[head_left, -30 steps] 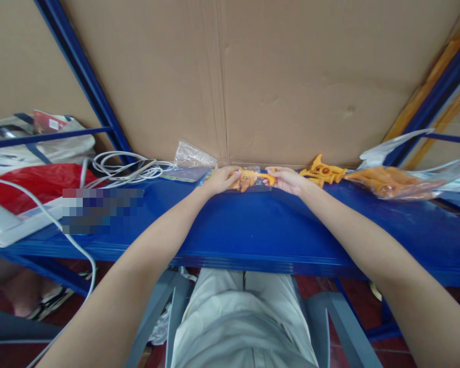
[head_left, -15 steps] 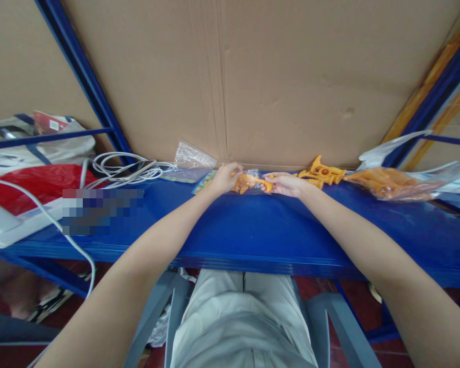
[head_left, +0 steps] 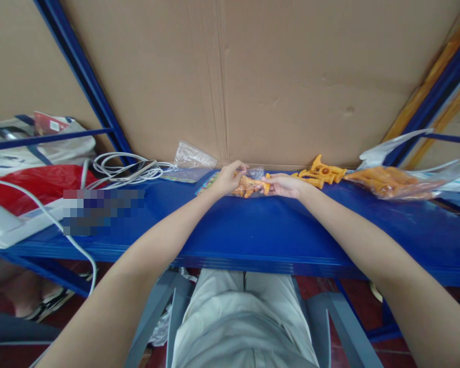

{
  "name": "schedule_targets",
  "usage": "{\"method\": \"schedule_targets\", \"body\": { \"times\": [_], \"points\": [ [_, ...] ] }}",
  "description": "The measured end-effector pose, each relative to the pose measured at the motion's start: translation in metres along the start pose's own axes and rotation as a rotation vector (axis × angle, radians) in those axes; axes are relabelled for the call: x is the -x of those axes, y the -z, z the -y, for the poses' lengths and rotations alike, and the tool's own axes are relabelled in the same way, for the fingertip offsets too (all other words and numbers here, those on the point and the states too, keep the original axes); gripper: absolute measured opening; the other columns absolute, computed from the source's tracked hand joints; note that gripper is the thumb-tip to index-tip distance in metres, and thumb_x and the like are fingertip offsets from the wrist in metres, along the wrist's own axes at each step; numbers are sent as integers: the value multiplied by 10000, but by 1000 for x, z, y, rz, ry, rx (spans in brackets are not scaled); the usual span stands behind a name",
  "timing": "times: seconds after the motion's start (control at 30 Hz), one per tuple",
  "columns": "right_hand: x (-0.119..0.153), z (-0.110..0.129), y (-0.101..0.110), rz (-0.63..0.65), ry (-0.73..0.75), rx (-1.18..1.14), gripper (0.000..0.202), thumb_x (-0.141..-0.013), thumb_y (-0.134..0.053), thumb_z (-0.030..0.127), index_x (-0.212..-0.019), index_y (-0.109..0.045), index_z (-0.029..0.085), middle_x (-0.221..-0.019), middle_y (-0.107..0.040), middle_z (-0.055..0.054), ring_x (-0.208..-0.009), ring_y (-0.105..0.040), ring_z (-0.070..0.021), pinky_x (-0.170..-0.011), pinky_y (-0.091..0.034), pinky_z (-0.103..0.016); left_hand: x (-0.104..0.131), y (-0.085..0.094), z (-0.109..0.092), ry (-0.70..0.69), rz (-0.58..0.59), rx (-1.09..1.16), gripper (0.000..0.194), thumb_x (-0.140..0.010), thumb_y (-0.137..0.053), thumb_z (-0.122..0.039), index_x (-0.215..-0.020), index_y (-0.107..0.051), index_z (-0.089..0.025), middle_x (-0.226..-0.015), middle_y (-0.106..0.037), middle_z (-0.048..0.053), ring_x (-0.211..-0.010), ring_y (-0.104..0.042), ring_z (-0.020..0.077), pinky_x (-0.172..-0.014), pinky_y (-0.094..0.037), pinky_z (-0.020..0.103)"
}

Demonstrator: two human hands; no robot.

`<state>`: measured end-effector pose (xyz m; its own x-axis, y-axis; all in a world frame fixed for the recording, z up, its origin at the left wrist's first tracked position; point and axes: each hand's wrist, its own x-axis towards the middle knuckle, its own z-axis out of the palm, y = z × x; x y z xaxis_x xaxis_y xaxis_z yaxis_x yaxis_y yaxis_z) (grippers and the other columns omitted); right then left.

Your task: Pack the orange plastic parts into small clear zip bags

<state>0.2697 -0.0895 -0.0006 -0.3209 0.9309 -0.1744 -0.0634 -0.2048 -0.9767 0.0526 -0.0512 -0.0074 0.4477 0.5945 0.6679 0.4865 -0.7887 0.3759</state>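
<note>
In the middle of the blue table (head_left: pixel 253 230), my left hand (head_left: pixel 229 179) is closed on a clear plastic bag (head_left: pixel 256 174). The bag has a colourful printed strip (head_left: pixel 207 183) showing left of that hand. An orange plastic toy piece (head_left: pixel 250 187) lies between my hands, mostly inside the bag. Its right end is pinched by my right hand (head_left: pixel 285 185). Just right of that hand rests a group of loose orange plastic pieces (head_left: pixel 324 173). The exact shape of the held piece is partly hidden by fingers and shiny plastic.
Another clear bag (head_left: pixel 191 161) leans at the back. To the right sits a plastic bag of orange parts (head_left: pixel 391 181). White cables (head_left: pixel 134 171), a red bag (head_left: pixel 42 184) and a white power strip (head_left: pixel 7 225) occupy the left. A cardboard wall (head_left: pixel 276 82) stands behind.
The orange piece has gone further left into the plastic bag, and more of it is now covered by film. My right hand stays on its end.
</note>
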Motion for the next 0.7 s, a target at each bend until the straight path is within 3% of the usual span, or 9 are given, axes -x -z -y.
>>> {"method": "schedule_targets", "body": {
  "times": [0.17, 0.3, 0.43, 0.6, 0.7],
  "points": [
    [-5, -2, 2, 47, -86, 71, 112, -954, -565, 137, -868, -635, 126, -682, -711, -61, -534, -633, -108, -494, -518, -180, 1, -4, -1, -48, 10, 4, 97, -913, -490, -165, -886, -575, -202, -1107, -741, 76, -1095, -673, 193, -996, -499, 367],
    [-4, -4, -8, -21, -2, 31, 110, -915, -594, 80, -823, -618, 137, -602, -667, -15, -452, -542, -69, -445, -441, -146, 2, -6, -4, -70, 23, 7, 98, -913, -479, -170, -900, -572, -197, -1109, -737, 84, -1085, -674, 198, -978, -505, 361],
    [0, -6, -21, 8, 78, -18, 134, -882, -608, 18, -834, -637, 140, -654, -687, -16, -509, -572, -71, -485, -446, -148, 0, -3, -6, -43, 4, -48, 102, -920, -480, -208, -931, -581, -195, -1108, -732, 89, -1083, -672, 206, -963, -513, 349],
    [0, -7, -23, -7, 41, 15, 140, -880, -599, 13, -823, -641, 134, -644, -685, -26, -508, -555, -82, -528, -476, -175, -2, 13, 5, 203, -48, -297, 201, -934, -489, -269, -1075, -600, -179, -1065, -737, 115, -1013, -697, 236, -911, -532, 351],
    [-1, -7, -21, -21, 40, 21, 142, -879, -609, 20, -805, -626, 140, -597, -657, -11, -484, -533, -80, -516, -463, -175, 0, 24, 19, 412, 29, -510, 300, -932, -498, -366, -1104, -632, -160, -1043, -749, 158, -1024, -709, 297, -891, -538, 381]
  ]
}}
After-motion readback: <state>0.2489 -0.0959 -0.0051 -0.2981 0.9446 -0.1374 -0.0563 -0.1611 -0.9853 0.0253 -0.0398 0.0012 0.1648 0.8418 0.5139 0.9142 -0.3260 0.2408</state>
